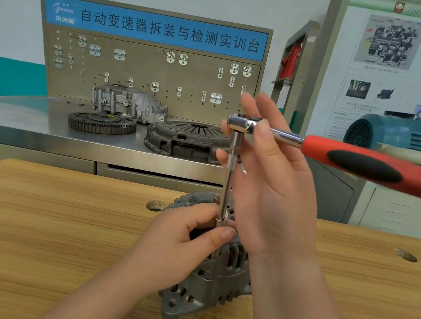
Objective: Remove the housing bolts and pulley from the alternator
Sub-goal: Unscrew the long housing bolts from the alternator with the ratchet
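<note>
Loosening a housing bolt, I think: my left hand (181, 239) grips the grey cast-metal alternator (211, 290), my right hand (269, 195) pinches the red-handled chrome ratchet (353, 161); next, swing its handle.

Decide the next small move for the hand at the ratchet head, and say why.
Probably slide the right hand from the ratchet head to the red handle and swing it: the extension stands upright on the alternator, steadied by the left hand, and a pinch there gives little leverage.

Past the right fingers (264, 140) the ratchet (341, 157) shows a red handle with a black oval inlay, its head and extension (226, 189) bright chrome. Under the left fingers (190, 215) the alternator (212, 282) is dull grey; the table (43, 230), streaky tan grain.
</note>
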`<state>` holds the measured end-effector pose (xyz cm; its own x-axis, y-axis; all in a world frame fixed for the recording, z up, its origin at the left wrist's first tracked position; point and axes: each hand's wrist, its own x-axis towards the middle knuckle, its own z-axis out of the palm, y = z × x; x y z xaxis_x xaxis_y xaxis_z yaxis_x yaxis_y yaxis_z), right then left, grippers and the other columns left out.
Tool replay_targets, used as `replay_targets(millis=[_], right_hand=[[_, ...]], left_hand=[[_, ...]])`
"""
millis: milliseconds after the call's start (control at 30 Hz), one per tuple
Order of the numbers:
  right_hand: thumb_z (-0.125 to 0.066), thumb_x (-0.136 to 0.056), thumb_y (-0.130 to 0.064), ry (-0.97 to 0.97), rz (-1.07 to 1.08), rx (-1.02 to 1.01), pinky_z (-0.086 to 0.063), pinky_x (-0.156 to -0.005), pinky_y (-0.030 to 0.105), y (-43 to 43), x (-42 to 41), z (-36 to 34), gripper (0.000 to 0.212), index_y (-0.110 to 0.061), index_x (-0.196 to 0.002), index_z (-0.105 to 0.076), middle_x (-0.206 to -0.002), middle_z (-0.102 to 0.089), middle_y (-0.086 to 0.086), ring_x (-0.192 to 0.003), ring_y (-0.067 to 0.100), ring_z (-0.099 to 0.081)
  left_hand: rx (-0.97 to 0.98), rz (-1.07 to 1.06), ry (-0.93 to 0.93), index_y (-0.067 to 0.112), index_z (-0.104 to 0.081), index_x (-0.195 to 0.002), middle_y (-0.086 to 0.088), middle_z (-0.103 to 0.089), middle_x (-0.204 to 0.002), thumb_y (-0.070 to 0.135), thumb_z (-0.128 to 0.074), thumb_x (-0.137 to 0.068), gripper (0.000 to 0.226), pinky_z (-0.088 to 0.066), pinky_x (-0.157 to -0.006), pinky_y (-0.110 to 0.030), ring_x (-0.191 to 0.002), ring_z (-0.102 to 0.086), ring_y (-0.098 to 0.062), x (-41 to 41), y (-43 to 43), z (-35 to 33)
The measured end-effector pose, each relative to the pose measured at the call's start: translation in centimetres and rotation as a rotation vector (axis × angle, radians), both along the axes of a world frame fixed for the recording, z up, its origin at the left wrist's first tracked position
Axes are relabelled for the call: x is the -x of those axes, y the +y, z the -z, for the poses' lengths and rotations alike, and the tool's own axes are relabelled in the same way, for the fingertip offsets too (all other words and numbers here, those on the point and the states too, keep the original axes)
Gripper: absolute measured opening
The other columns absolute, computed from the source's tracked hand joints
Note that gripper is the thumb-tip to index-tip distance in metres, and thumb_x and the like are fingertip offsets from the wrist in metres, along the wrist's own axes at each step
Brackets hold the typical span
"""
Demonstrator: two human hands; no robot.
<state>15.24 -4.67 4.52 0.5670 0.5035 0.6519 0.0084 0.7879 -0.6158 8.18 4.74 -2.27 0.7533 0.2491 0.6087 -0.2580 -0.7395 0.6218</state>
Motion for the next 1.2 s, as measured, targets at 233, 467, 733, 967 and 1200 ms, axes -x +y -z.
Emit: replay_targets(millis=[233, 467, 733, 967, 1200], right_hand=[[-0.048, -0.084, -0.042, 0.071, -0.084, 0.028, -0.055, -0.073, 0.026, -0.22, -0.33, 0.03, 0.041, -0.02, -0.115, -0.061, -0.099, -0.075, 0.0, -0.083, 0.016, -0.07], [-0.055, -0.087, -0.028, 0.01, -0.049, -0.009, -0.047, -0.085, 0.033, -0.08, -0.32, -0.04, 0.022, -0.03, -0.099, -0.073, -0.117, -0.07, -0.008, -0.103, 0.018, -0.061], [-0.048, -0.086, -0.044, 0.046, -0.116, 0.045, -0.054, -0.076, 0.028, -0.24, -0.4, 0.03, 0.037, -0.024, -0.113, -0.064, -0.102, -0.074, -0.001, -0.086, 0.017, -0.069], [-0.059, -0.082, -0.038, 0.055, -0.201, 0.008, -0.052, -0.074, 0.027, -0.04, -0.29, -0.03, 0.024, -0.03, -0.1, -0.074, -0.113, -0.07, -0.009, -0.091, 0.017, -0.065], [-0.049, -0.083, -0.042, 0.063, -0.161, 0.044, -0.054, -0.07, 0.026, -0.38, -0.44, -0.15, 0.04, -0.021, -0.114, -0.063, -0.1, -0.075, -0.002, -0.076, 0.016, -0.069]], left_hand=[[-0.018, 0.046, -0.001, 0.011, -0.059, -0.077, 0.014, -0.048, -0.057, 0.055, -0.046, -0.084, 0.046, -0.034, -0.055, -0.021, -0.057, -0.045, -0.003, 0.28, -0.09, 0.0], [0.028, -0.011, 0.001, 0.005, -0.061, -0.079, 0.012, -0.048, -0.055, 0.045, -0.056, -0.084, 0.041, -0.035, -0.055, -0.02, -0.055, -0.044, -0.002, -0.07, -0.18, 0.06], [0.042, 0.058, 0.002, 0.027, -0.063, -0.079, 0.013, -0.055, -0.061, 0.053, -0.047, -0.082, 0.031, -0.041, -0.061, -0.028, -0.061, -0.051, -0.002, 0.17, -0.2, 0.06], [0.068, 0.064, -0.019, 0.03, -0.063, -0.08, 0.025, -0.054, -0.053, 0.04, -0.053, -0.087, 0.016, -0.032, -0.053, -0.01, -0.052, -0.049, 0.006, 0.14, -0.44, 0.21], [0.022, 0.125, -0.02, 0.027, -0.062, -0.082, 0.02, -0.057, -0.059, 0.048, -0.047, -0.086, 0.026, -0.035, -0.056, -0.012, -0.058, -0.052, 0.003, 0.13, -0.3, 0.15]])
